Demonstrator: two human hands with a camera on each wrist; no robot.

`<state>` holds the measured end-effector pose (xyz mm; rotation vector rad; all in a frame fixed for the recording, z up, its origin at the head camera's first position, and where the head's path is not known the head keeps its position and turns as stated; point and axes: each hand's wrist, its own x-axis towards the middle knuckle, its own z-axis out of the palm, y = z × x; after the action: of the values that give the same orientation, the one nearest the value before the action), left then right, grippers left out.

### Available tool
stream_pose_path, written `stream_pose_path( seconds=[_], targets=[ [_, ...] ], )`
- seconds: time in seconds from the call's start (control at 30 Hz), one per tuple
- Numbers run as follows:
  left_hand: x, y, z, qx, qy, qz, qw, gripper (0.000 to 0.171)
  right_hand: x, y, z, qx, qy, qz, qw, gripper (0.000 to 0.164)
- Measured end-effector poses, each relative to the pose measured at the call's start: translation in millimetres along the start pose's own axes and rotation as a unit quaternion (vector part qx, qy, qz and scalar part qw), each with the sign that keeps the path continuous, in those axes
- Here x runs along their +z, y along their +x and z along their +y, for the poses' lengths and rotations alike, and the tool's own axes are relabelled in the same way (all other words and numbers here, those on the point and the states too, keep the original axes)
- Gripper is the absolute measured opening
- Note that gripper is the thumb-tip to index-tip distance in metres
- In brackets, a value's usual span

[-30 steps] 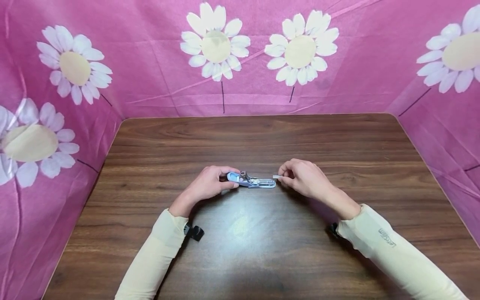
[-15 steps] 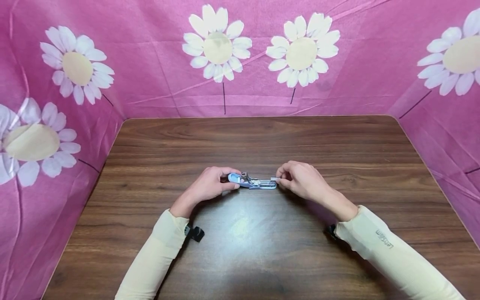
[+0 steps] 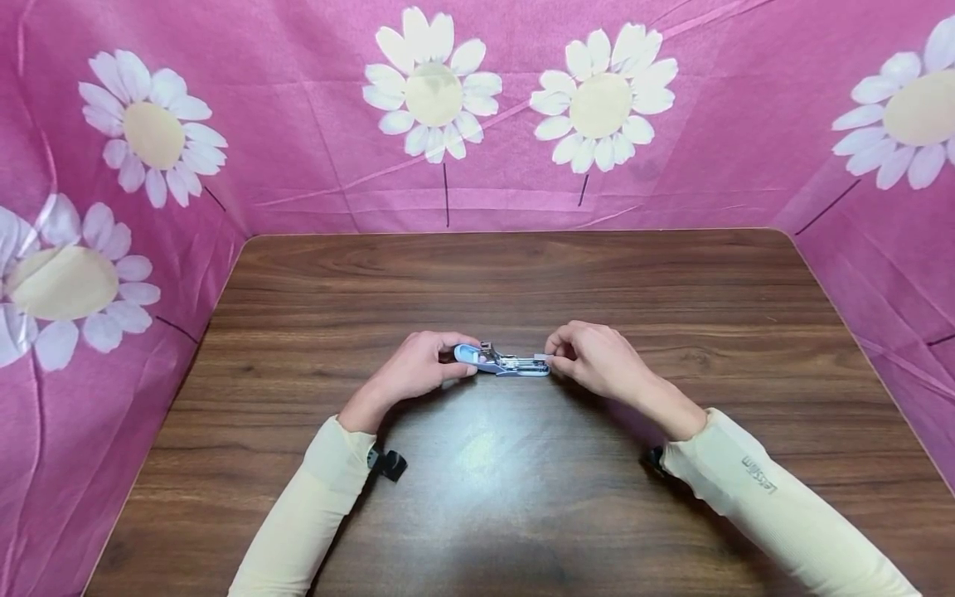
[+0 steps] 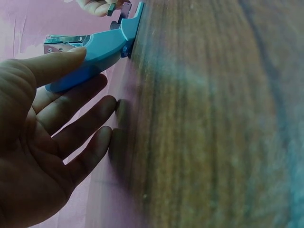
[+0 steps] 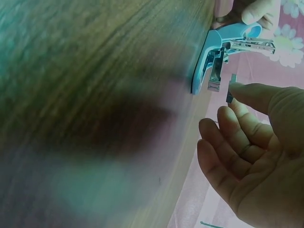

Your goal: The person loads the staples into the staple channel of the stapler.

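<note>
A light blue stapler (image 3: 487,365) lies opened out on the table, its metal magazine pointing right. My left hand (image 3: 418,365) grips its left end between thumb and fingers; in the left wrist view the thumb lies on the blue body (image 4: 102,50) while the lower fingers are spread. With thumb and forefinger my right hand (image 3: 600,356) pinches a short strip of staples (image 3: 541,357) by the magazine's right end. In the right wrist view that strip (image 5: 232,89) is beside the tip of the metal magazine (image 5: 216,71), with a small gap between them.
The brown wood-grain table (image 3: 477,282) spreads around both hands. A pink cloth (image 3: 298,108) with white daisies stands behind the table and along both sides. Black straps (image 3: 390,464) sit at the wrists below cream sleeves (image 3: 776,489).
My right hand has moved slightly left, bringing the strip of staples from beyond the stapler's right end to over that end. The left hand and stapler have stayed in place.
</note>
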<state>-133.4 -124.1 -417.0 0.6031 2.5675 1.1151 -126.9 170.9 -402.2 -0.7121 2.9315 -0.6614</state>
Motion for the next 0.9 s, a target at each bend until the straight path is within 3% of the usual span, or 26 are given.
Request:
stream_pose_path(
  seconds=[0.2, 0.53, 0.77, 0.9],
  targets=[
    [0.4, 0.6, 0.4, 0.002, 0.005, 0.002, 1.0, 0.033, 2, 0, -1, 0.007, 0.008, 0.004, 1.0, 0.006],
    [1.5, 1.7, -0.8, 0.01, 0.009, 0.005, 0.9999, 0.034, 6, -2, 3, 0.028, 0.067, 0.024, 0.997, 0.004],
    [1.9, 1.5, -1.3, 0.008, 0.011, 0.004, 0.9999, 0.034, 9, -6, 6, 0.025, 0.075, 0.049, 0.996, 0.019],
    [1.7, 1.2, -1.2, 0.008, 0.009, 0.004, 0.9999, 0.033, 10, -8, 7, 0.011, 0.07, 0.069, 0.995, 0.018]
  ],
)
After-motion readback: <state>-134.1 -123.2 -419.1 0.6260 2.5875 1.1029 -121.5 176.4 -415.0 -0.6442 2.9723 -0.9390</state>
